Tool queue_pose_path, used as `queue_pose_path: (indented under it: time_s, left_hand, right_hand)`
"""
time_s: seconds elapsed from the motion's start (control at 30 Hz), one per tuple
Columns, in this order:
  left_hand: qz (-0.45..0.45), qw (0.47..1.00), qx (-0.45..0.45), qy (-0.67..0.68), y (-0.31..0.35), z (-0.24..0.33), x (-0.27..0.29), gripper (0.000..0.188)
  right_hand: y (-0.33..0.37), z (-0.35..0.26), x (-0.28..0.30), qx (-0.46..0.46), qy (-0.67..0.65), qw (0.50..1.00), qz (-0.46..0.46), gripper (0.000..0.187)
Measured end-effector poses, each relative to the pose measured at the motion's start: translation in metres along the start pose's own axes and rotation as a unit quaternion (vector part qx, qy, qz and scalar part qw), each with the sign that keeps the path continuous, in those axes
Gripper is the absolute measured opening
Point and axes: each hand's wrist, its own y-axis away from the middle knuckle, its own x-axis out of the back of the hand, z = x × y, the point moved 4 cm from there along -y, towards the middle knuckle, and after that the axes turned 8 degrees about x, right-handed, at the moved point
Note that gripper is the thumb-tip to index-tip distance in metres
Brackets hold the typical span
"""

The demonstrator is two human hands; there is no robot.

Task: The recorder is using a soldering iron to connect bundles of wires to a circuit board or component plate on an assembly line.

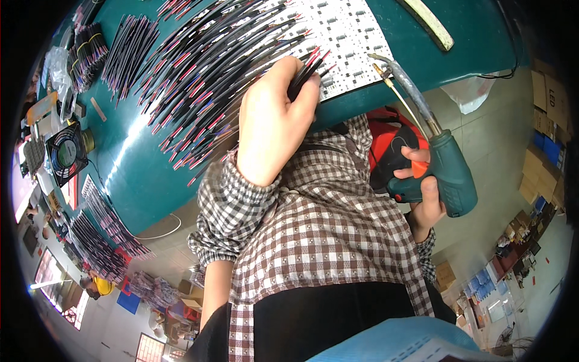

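Observation:
My left hand is closed around several black cables with bare red and black wire ends, at the near edge of a white circuit board panel. Rows of cables fan out to the left from the panel. In my right hand is a green soldering gun, a finger on its orange trigger. Its bent metal tip hangs over the panel's right edge, with a thin feed tube running alongside the barrel. Whether the tip touches the panel I cannot tell.
A green-topped table holds bundled cables, a small fan on the left and a pale curved strip at the far right. More cables lie on the left. Cardboard boxes stand at the right.

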Motion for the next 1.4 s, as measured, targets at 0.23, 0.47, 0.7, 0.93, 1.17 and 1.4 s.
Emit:
queue_pose_path:
  time_s: [0.23, 0.47, 0.7, 0.93, 1.17, 1.4]
  left_hand:
    - [0.028, 0.997, -0.069, 0.009, -0.001, 0.002, 0.002, 0.016]
    - [0.100, 0.985, -0.043, -0.136, -0.005, 0.008, -0.004, 0.020]
    - [0.107, 0.987, -0.044, -0.115, -0.006, 0.006, -0.004, 0.019]
    - [0.100, 0.990, -0.043, -0.089, -0.009, 0.003, -0.003, 0.019]
    - [0.108, 0.989, -0.043, -0.094, -0.008, 0.002, -0.003, 0.019]
    - [0.109, 0.989, -0.041, -0.095, -0.008, 0.003, -0.002, 0.019]
  right_hand:
    - [0.002, 0.000, 0.000, -0.009, 0.011, 1.000, 0.013, 0.047]
    - [0.006, -0.005, -0.004, -0.016, 0.011, 1.000, -0.004, 0.044]
    - [0.007, -0.003, -0.012, 0.016, 0.023, 0.996, -0.083, 0.033]
    - [0.008, 0.002, -0.017, -0.010, 0.019, 0.996, -0.085, 0.024]
    - [0.008, 0.002, -0.020, -0.026, 0.010, 0.997, -0.067, 0.021]
    - [0.009, 0.006, -0.019, -0.031, 0.009, 0.997, -0.065, 0.019]
